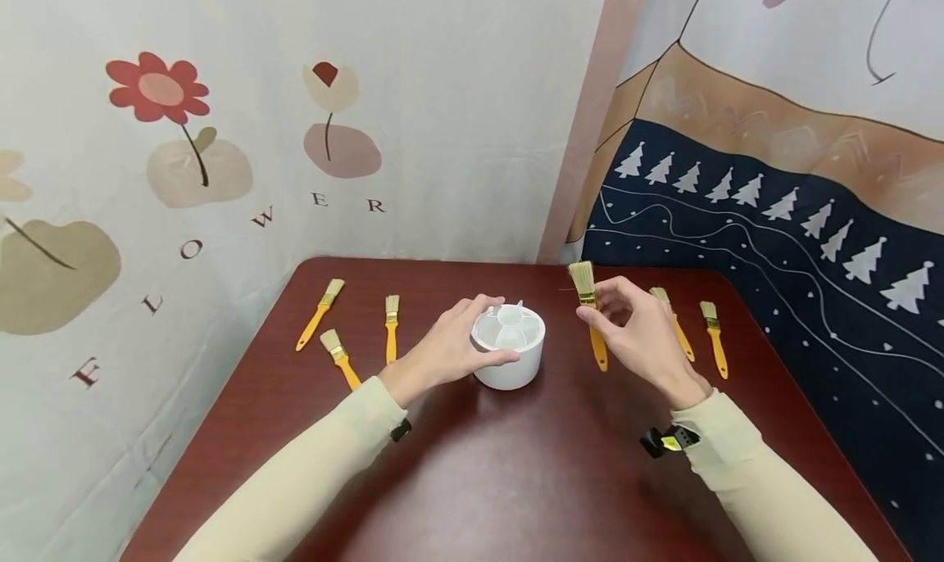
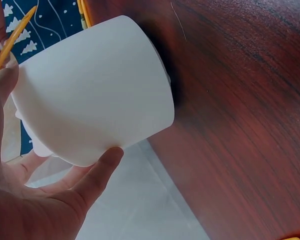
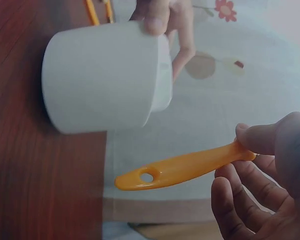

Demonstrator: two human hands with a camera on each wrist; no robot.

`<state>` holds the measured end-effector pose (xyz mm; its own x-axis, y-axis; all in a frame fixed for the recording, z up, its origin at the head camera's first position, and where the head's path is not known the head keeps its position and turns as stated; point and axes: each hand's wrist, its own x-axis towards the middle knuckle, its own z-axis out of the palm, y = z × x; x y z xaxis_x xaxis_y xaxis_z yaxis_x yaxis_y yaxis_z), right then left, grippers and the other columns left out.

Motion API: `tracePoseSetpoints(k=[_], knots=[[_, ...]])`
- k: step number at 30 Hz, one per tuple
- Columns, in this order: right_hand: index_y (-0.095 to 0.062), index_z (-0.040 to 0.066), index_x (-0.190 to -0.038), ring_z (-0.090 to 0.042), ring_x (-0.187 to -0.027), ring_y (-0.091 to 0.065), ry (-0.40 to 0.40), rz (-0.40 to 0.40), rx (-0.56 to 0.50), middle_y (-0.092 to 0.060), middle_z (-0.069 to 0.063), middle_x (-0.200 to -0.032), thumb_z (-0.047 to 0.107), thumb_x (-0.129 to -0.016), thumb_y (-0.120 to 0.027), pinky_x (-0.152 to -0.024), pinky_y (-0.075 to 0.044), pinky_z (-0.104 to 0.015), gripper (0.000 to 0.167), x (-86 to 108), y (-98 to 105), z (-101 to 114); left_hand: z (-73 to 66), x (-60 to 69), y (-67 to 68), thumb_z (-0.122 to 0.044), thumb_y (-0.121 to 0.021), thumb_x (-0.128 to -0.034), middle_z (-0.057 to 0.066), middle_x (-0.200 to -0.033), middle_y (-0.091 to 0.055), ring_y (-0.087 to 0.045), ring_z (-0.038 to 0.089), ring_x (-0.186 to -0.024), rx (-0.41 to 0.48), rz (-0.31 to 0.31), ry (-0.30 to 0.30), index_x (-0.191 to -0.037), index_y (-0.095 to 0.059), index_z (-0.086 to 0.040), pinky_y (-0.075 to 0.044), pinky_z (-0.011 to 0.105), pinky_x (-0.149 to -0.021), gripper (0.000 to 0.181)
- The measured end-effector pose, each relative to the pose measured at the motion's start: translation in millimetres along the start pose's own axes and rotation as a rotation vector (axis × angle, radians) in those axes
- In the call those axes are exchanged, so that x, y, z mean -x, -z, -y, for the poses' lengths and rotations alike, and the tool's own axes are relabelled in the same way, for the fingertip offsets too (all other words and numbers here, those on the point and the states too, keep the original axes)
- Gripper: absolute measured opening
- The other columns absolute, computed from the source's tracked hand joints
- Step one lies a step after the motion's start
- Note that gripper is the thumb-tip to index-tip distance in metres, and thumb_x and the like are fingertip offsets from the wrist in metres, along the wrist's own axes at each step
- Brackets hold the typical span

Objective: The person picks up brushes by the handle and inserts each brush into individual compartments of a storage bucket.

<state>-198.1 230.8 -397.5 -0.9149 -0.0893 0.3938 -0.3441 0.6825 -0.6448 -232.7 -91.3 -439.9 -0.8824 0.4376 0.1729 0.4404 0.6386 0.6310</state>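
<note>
Held brush [image 1: 598, 345]: pinched between the thumb and fingertips of the right hand [image 1: 640, 333], bristles up and slightly tilted; held to the right of the white container [image 1: 509, 372], apart from it.
Brush grip: fingers bent toward the thumb at the handle's upper end, just beside the metal band; the lower handle with its hole is left uncovered.
White container: stood upright on the table [image 1: 509, 480]; divided inside, with a ring at the middle.
Container grip: rim clasped by the left hand [image 1: 446, 345], thumb set on the near side, fingers curved round the far side.
Left brushes: three laid on the table, a leftmost brush [image 1: 319, 316], a nearer brush [image 1: 342, 357] and a third brush [image 1: 392, 330].
Right brushes: a partly hidden brush [image 1: 685, 341] seen behind the right hand, a rightmost brush [image 1: 714, 341] laid beside it.
</note>
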Motion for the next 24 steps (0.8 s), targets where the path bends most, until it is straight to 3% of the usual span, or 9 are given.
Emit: tracePoseSetpoints(k=[7,14,24], knots=[[-0.078,0.013,-0.13,-0.022,-0.087,-0.079,0.073,-0.002,-0.083,-0.087,-0.007,-0.107,0.025,-0.105,-0.09,-0.08,-0.061,-0.016,0.03,-4.4,-5,18,1.7,-0.2,2.3,-0.059,-0.097,-0.0908,0.008,-0.16,-0.068,-0.07,0.032,-0.141,0.019,-0.006,-0.018,-0.165,-0.059,-0.023,-0.061,0.055,-0.116,0.091],[-0.079,0.012,-0.128,-0.019,-0.085,-0.079,0.149,-0.035,-0.118,-0.088,-0.004,-0.107,0.019,-0.103,-0.092,-0.076,-0.062,-0.02,0.029,-7.2,-15,35,2.0,-0.8,3.8,-0.061,-0.097,-0.0904,0.009,-0.155,-0.07,-0.07,0.031,-0.139,0.013,0.008,-0.009,-0.165,-0.058,-0.026,-0.062,0.053,-0.114,0.091],[-0.079,0.014,-0.128,-0.012,-0.087,-0.078,0.248,-0.041,-0.212,-0.088,0.0,-0.107,0.016,-0.103,-0.091,-0.081,-0.065,-0.021,0.027,-13.8,-30,56,3.2,-0.9,2.5,-0.059,-0.099,-0.09,0.007,-0.151,-0.072,-0.071,0.029,-0.137,0.013,0.014,-0.011,-0.165,-0.057,-0.025,-0.063,0.051,-0.112,0.092]])
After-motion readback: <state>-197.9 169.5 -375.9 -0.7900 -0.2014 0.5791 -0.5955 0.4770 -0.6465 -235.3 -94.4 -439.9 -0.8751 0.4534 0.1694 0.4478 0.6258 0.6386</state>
